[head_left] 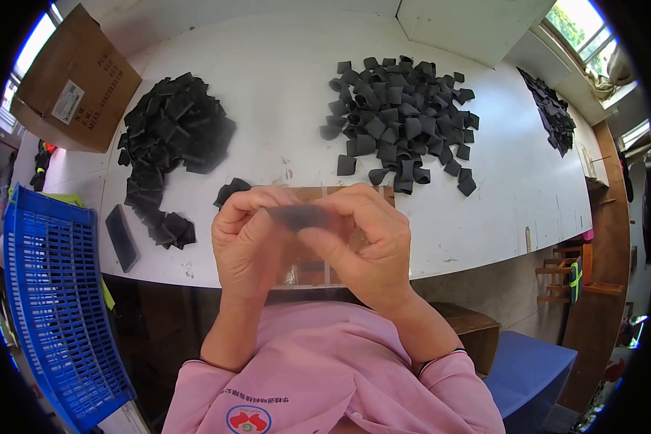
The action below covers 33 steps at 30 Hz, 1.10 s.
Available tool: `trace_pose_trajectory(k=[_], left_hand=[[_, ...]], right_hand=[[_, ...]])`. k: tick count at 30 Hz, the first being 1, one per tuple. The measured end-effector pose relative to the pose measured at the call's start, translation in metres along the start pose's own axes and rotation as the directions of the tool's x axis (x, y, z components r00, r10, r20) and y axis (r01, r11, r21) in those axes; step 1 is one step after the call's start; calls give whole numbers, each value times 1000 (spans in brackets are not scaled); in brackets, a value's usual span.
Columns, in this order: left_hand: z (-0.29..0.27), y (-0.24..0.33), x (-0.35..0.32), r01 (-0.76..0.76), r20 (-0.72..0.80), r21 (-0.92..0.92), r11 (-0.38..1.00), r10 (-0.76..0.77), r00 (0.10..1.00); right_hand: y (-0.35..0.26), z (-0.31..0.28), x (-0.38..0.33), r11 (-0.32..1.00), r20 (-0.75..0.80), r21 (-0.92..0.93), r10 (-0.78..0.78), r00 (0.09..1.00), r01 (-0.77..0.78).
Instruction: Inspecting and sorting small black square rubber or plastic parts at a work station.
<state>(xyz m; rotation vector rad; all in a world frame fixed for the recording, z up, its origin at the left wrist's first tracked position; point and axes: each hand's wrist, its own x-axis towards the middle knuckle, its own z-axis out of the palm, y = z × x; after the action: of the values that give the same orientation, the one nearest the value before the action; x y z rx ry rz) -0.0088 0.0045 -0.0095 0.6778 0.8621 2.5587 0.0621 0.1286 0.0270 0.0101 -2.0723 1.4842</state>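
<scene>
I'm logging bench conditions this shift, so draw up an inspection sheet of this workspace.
Surface: white table, scuffed in places.
Job's things: black strip, blurred, between the hands; heap of overlapping black pieces at left; pile of black looped pieces right of centre; more dark pieces at far right.
Clutter: phone-like dark slab near the left edge.
Hands: left hand and right hand both pinch the strip.
Cables: nothing seen.
Surroundings: cardboard box far left; blue plastic crate nearer.
</scene>
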Motion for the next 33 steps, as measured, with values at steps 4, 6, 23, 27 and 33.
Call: trace_pose_trajectory(k=[4, 6, 23, 27, 33], left_hand=[[-3, 1, -5, 14, 74, 42, 999, -17, 997], [10, 8, -4, 46, -35, 238, 970, -39, 999], [-1, 14, 3, 33, -18, 556, 831, -28, 999], [-19, 15, 3, -52, -7, 696, 716, 79, 997], [-126, 35, -1, -28, 26, 997, 71, 26, 999]], right_hand=[[15, 3, -5, 993, -10, -102, -58, 998, 56], [18, 5, -7, 984, -40, -164, -83, 996, 76], [22, 3, -4, 949, 43, -253, -182, 982, 186], [20, 1, 4, 974, 90, -198, -93, 992, 110], [35, -25, 20, 899, -208, 248, 412, 887, -360]])
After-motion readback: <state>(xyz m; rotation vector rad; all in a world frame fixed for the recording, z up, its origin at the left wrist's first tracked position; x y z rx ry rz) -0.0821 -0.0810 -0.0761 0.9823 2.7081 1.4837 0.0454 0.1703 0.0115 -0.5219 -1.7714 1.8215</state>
